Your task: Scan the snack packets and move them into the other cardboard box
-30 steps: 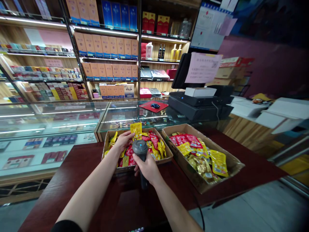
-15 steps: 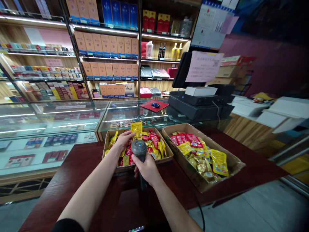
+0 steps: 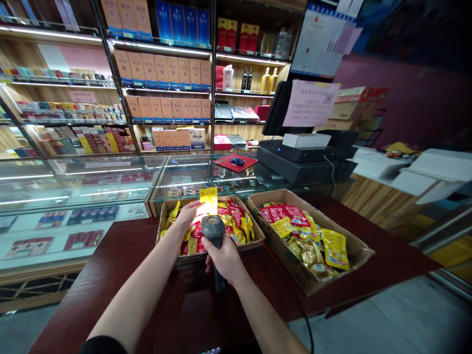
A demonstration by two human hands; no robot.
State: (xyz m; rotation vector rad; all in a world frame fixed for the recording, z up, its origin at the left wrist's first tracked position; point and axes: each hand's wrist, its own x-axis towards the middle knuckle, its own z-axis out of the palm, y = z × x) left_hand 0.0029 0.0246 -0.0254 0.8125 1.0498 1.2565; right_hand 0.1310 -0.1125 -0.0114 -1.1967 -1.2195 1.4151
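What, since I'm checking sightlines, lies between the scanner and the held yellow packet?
In the head view, no object shows between the scanner and the yellow packet, which is brightly lit.

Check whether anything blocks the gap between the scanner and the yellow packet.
Nothing visible does: the scanner in the right grip faces the packet, and bright light falls on it. The left grip holds the packet near its lower left side; glare hides how far it reaches across.

Facing two boxes (image 3: 282, 250) side by side on a table (image 3: 121, 255).
Finding a packet (image 3: 208, 196) over the left box (image 3: 252, 245), a scanner (image 3: 213, 226) in front; looking beyond to a counter (image 3: 191, 172), then shelves (image 3: 162, 46).
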